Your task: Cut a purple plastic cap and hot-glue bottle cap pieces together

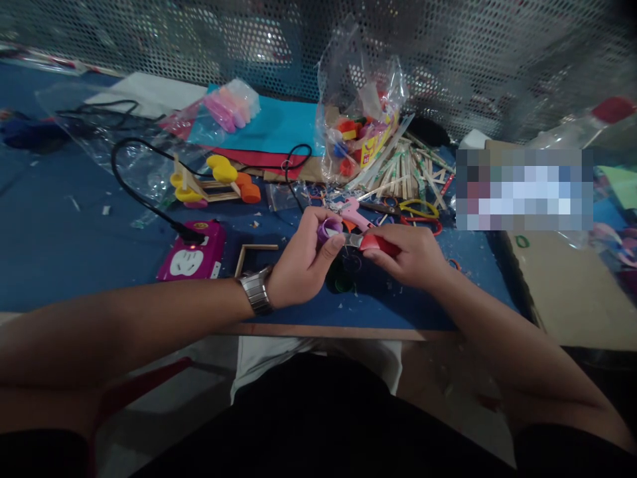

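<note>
My left hand (pixel 306 262), with a metal watch on its wrist, is closed round a small purple bottle cap (pixel 330 230). A red-handled utility knife (pixel 378 245) is gripped in my right hand (pixel 415 255), its metal blade end pointing left and meeting the cap near my left thumb. Just beyond the hands lies a pink glue gun (pixel 354 214). Below them on the blue table is a dark green round cap (pixel 343 282), partly shaded. To the left sits a small wooden stick frame (pixel 256 249).
A purple power socket (pixel 193 259) with a black plug stands at left. Behind it is a stick-and-cap model (pixel 213 182). Further back are a bag of coloured caps (pixel 361 133), many wooden sticks (pixel 403 169) and scissors (pixel 421 211). Cardboard (pixel 562 279) lies at right.
</note>
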Demonstrator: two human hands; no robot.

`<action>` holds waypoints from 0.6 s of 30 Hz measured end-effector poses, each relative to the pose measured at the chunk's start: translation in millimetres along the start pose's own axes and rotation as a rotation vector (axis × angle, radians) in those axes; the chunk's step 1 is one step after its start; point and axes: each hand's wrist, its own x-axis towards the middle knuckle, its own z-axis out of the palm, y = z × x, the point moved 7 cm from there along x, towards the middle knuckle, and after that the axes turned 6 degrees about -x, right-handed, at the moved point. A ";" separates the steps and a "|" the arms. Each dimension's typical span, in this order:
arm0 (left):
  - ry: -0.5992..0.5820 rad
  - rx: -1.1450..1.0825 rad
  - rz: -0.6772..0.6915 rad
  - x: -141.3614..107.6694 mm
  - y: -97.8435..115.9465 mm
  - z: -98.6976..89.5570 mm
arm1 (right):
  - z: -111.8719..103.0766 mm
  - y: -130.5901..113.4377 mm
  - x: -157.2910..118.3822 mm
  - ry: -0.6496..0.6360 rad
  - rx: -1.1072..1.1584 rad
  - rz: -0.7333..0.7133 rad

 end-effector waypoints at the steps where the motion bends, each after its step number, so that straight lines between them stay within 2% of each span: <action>1: -0.005 -0.013 -0.005 -0.6 -0.5 1.3 | 1.0 0.0 -0.2 -0.010 0.001 0.002; 7: -0.005 0.095 0.033 0.7 3.6 2.0 | 2.5 -1.8 -1.0 -0.019 0.017 -0.014; 18: -0.062 0.129 0.045 2.9 9.4 1.4 | 2.6 -3.7 -1.4 -0.052 0.054 -0.043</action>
